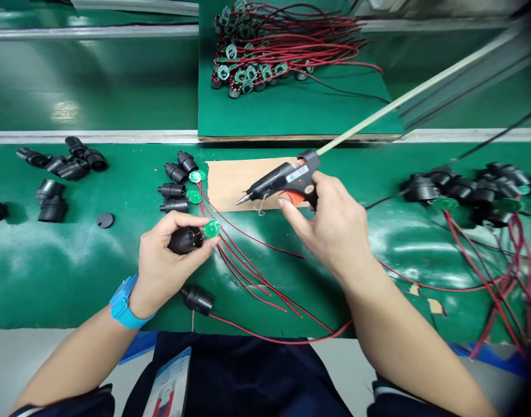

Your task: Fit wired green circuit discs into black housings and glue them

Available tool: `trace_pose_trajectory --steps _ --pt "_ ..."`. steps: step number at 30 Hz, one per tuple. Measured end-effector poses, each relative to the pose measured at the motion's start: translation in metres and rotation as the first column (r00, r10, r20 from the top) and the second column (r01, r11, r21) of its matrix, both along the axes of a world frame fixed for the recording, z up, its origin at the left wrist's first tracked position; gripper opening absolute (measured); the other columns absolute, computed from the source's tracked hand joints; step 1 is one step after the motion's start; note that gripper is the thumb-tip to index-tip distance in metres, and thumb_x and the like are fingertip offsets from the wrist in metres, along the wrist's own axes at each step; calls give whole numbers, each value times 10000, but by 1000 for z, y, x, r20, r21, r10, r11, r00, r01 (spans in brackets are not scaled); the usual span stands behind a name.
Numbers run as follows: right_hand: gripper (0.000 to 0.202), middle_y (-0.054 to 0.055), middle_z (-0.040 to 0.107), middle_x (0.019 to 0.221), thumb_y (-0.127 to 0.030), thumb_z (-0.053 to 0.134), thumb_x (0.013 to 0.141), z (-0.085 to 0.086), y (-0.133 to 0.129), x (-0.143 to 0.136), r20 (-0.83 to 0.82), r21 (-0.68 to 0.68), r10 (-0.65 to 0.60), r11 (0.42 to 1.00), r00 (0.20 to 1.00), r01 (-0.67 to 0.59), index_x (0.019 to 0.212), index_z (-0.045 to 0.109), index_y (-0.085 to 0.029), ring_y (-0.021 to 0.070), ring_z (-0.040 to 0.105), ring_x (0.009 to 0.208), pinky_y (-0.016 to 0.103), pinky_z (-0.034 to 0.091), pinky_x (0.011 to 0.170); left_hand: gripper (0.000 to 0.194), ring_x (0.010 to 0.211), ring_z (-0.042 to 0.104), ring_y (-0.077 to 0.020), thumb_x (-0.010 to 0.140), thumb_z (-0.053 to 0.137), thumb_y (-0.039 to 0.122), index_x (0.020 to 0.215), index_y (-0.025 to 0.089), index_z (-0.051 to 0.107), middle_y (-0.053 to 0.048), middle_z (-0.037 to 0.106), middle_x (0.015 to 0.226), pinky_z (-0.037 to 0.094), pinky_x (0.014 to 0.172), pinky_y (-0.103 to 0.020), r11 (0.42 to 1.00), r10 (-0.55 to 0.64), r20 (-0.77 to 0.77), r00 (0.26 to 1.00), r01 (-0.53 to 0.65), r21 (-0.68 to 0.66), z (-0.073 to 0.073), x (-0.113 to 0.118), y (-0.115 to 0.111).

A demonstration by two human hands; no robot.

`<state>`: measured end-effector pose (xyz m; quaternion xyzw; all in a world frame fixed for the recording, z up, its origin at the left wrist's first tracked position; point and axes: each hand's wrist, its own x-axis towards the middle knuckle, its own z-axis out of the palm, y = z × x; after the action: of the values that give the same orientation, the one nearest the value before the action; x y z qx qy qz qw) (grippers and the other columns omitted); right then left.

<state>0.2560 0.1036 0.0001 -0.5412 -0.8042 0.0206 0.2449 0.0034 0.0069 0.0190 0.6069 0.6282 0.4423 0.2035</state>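
My left hand [165, 255], with a blue wrist strap [125, 302], grips a black plastic housing [186, 240]. A round green circuit board [212, 229] sits at the housing's open end, between thumb and forefinger. Red wires [243, 266] trail to the right from around it. My right hand [334, 217] is wrapped round the handle of a black glue gun [286, 179] with an orange trigger. A long pale glue stick [399, 104] juts from its back. The metal nozzle points left and down over a piece of cardboard [230, 179], apart from the circuit board.
Several black housings with green boards [174, 190] lie just beyond my left hand. More black housings [69, 165] are at the left, and a wired pile [465, 191] at the right. On a raised green shelf [291, 113] rest many wired parts [248, 72]. One wired housing [198, 299] lies near the front edge.
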Motion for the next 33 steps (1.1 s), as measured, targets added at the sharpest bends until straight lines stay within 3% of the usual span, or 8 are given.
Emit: trace_pose_trajectory --steps 6,9,12,15,19,25,30,33 --pt "517 210 700 1060 -540 621 901 -9 20 15 71 -146 -27 989 997 37 1176 638 -102 379 648 988 551 518 853 243 677 646 -102 774 844 264 964 225 697 38 677 807 548 629 -215 996 -27 -22 999 29 86 -3 1 0" --pt "440 191 693 1185 -475 652 912 4 6 1 -150 -165 126 975 981 -151 1204 641 -145 355 623 1122 569 484 980 240 676 651 -106 795 831 284 984 233 693 33 681 808 547 622 -217 993 -47 -32 998 50 103 -5 3 -2" --pt "298 92 725 1147 -374 613 968 18 -18 -22 -591 -411 284 699 755 -585 1222 617 -217 221 681 1057 434 554 947 254 689 664 -117 823 807 318 1032 237 687 20 691 831 556 647 -232 994 -82 -51 995 85 74 -6 4 -3" --pt "207 42 737 976 -341 616 972 23 -36 -40 -836 -461 68 453 545 -763 1127 624 -203 148 709 859 320 602 787 390 724 683 -125 858 774 320 1213 248 630 13 706 872 567 705 -246 990 -138 -40 990 139 26 -6 5 -3" --pt "156 -26 659 719 -323 701 911 19 -41 -45 -859 -457 -93 582 504 -673 950 652 -180 88 610 572 215 522 529 491 885 718 -164 883 744 312 1333 241 561 -26 741 1011 582 830 -290 969 -234 -15 972 232 -82 -5 7 -1" --pt "23 15 726 771 -210 675 907 16 -45 -38 -595 -93 225 934 771 -344 905 698 -207 127 646 615 256 533 538 356 1304 588 -246 909 691 251 1259 227 630 -114 608 1414 491 1104 -428 921 -361 47 931 364 -141 -6 9 -1" --pt "230 17 776 862 -117 635 917 16 -48 -36 -293 230 475 878 830 -421 1055 747 -263 142 705 708 274 591 642 341 1342 553 -262 935 674 295 1266 251 606 -113 559 1467 483 1106 -462 910 -363 101 926 376 -174 -5 9 -1" --pt "320 18 771 850 -117 656 908 15 -48 -34 -193 295 528 835 827 -464 1168 744 -281 151 693 715 278 577 630 258 1037 692 -212 989 593 310 1236 251 551 -76 709 1133 570 891 -373 876 -394 168 904 424 -229 -5 11 0"
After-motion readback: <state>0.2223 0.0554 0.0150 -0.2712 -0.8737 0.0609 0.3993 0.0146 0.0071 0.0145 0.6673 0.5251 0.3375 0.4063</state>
